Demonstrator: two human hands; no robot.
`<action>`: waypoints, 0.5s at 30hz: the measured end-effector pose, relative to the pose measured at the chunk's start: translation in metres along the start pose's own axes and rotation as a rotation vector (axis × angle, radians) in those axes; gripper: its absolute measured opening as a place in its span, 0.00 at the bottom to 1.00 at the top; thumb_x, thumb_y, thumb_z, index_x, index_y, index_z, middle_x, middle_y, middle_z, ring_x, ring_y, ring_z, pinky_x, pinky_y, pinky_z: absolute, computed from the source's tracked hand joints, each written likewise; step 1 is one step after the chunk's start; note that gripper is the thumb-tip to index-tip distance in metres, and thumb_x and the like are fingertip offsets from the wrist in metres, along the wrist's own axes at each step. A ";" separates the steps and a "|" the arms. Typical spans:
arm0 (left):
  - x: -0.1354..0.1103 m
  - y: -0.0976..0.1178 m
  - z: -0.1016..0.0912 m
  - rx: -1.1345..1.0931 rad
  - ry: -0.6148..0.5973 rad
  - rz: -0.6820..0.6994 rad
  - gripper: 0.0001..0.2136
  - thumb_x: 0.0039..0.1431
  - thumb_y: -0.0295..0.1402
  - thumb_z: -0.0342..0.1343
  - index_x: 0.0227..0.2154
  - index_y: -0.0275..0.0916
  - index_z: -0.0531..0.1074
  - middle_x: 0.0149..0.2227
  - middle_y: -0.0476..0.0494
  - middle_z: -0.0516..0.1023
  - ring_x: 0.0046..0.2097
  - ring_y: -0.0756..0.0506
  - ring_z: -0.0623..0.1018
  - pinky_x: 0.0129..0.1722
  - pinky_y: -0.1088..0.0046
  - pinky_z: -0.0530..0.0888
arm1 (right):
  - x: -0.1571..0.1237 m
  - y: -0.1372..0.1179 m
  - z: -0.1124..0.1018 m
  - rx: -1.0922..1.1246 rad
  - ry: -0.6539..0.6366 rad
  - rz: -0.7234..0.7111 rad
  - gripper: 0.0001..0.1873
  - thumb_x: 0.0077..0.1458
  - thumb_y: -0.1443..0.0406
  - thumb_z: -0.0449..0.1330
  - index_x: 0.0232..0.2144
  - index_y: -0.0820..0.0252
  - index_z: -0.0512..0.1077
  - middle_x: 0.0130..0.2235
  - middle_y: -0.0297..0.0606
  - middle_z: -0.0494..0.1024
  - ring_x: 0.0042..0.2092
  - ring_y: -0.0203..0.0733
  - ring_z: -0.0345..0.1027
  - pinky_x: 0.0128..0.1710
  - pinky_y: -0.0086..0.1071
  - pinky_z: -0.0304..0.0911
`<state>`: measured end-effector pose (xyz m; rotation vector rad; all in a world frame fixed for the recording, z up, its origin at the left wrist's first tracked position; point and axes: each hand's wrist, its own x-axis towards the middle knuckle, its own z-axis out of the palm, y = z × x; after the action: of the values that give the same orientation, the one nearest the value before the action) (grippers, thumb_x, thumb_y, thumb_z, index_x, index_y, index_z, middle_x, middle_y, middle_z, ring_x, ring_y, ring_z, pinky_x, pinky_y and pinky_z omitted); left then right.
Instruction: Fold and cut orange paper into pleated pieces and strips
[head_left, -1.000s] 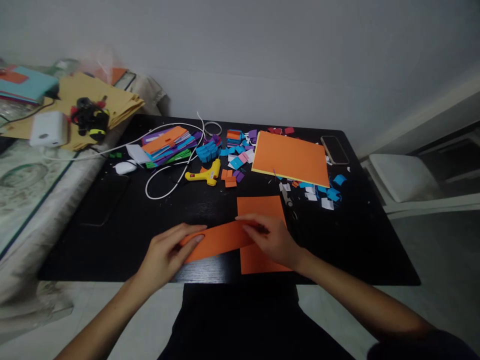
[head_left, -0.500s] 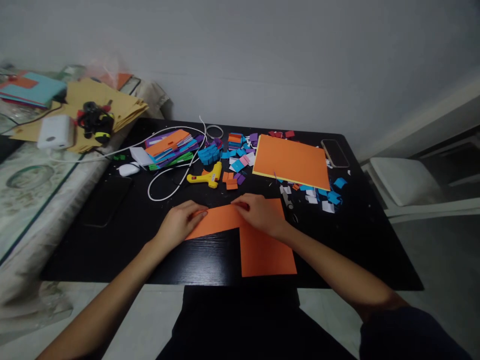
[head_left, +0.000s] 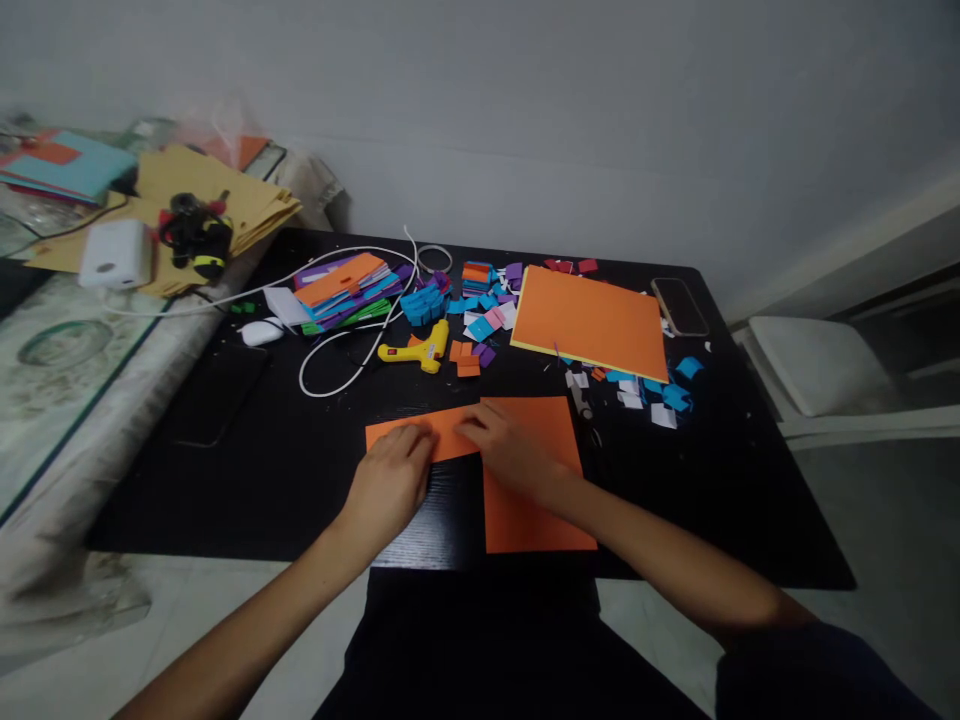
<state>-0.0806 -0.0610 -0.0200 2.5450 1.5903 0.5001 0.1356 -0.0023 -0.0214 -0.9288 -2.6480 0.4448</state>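
A narrow orange paper strip [head_left: 448, 443] lies at a slight slant on the dark table. Its right end meets a larger orange paper sheet [head_left: 536, 525]; whether the two are joined is hidden under my fingers. My left hand [head_left: 391, 482] is closed over the strip's left part, fingers curled together on it and thumb at its lower edge. At the strip's right end, my right hand [head_left: 512, 447] has its fingertips pressed together on the paper, while its palm is over the sheet.
Beyond my hands lie a yellow glue gun [head_left: 420, 350], folded paper pieces [head_left: 345, 285] and a looped white cable [head_left: 302, 375]. A stack of orange sheets [head_left: 592, 320] sits at the back right, near a phone [head_left: 679, 306]. Another dark phone [head_left: 217, 395] rests at left.
My left hand has slid from the strip's left end toward its lower edge, nearer to me and rightward, uncovering the upper left corner. My right hand has shifted slightly toward me.
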 end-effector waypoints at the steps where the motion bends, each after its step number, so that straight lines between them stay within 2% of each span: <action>1: -0.002 0.003 0.001 0.009 0.007 -0.002 0.16 0.67 0.22 0.51 0.54 0.32 0.76 0.51 0.33 0.81 0.51 0.34 0.80 0.49 0.55 0.80 | -0.005 -0.004 0.002 0.002 -0.008 -0.029 0.14 0.64 0.78 0.56 0.45 0.64 0.79 0.44 0.46 0.78 0.48 0.47 0.70 0.52 0.42 0.71; 4: -0.007 0.007 0.004 0.025 0.033 -0.008 0.17 0.68 0.23 0.51 0.56 0.32 0.74 0.53 0.33 0.81 0.54 0.34 0.79 0.53 0.54 0.79 | -0.028 -0.014 0.007 -0.014 0.008 -0.072 0.18 0.63 0.78 0.55 0.50 0.66 0.78 0.48 0.49 0.79 0.50 0.48 0.71 0.54 0.43 0.71; 6: -0.009 0.009 0.006 0.029 0.053 -0.018 0.16 0.70 0.24 0.51 0.57 0.33 0.74 0.54 0.33 0.80 0.56 0.34 0.79 0.55 0.55 0.79 | -0.045 -0.015 0.009 -0.098 0.141 -0.069 0.21 0.63 0.80 0.52 0.52 0.67 0.78 0.49 0.48 0.80 0.50 0.47 0.73 0.54 0.41 0.74; 9: -0.009 0.012 0.009 0.034 0.080 -0.036 0.15 0.72 0.28 0.50 0.56 0.35 0.74 0.54 0.34 0.81 0.56 0.35 0.79 0.57 0.55 0.78 | -0.065 -0.007 0.006 -0.149 0.200 0.001 0.23 0.61 0.81 0.50 0.52 0.70 0.78 0.48 0.52 0.81 0.49 0.50 0.74 0.53 0.46 0.75; 15: -0.002 0.020 0.008 0.058 0.113 -0.074 0.12 0.72 0.30 0.51 0.51 0.32 0.76 0.51 0.32 0.81 0.50 0.34 0.80 0.49 0.56 0.80 | -0.072 -0.001 -0.007 -0.207 0.228 0.072 0.21 0.63 0.79 0.51 0.49 0.70 0.80 0.46 0.53 0.82 0.49 0.53 0.75 0.50 0.47 0.76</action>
<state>-0.0615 -0.0712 -0.0227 2.5299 1.7546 0.6085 0.1918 -0.0481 -0.0280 -1.0693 -2.4905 0.0734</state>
